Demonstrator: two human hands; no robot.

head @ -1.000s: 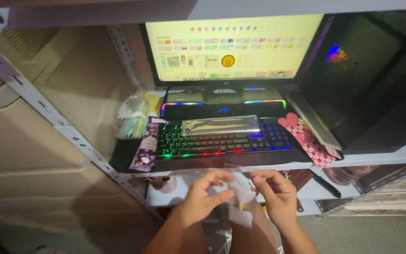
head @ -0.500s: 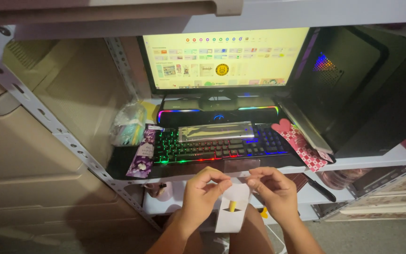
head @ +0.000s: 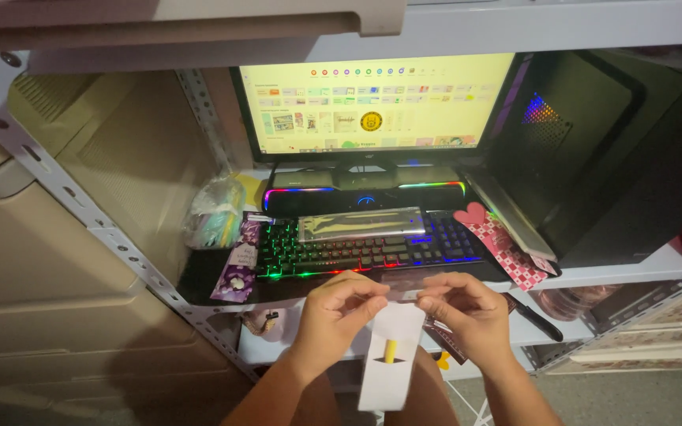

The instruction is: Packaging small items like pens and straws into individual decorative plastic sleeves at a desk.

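Left hand [head: 339,309]: fingers pinched on the top left corner of the white card [head: 389,359].
Right hand [head: 467,309]: fingers closed on the card's top right corner.
Card: hanging upright between the 2 hands, in front of the shelf [head: 609,272], a small yellow piece [head: 389,350] at its middle.
Behind: lit keyboard [head: 361,251], bright monitor [head: 372,102], black computer case [head: 609,150].

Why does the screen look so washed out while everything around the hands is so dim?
Head view: the monitor is the brightest source, overexposed to pale yellow; the keyboard glows in rainbow backlight; the left hand, right hand and white card sit in dim, warm, slightly soft light.
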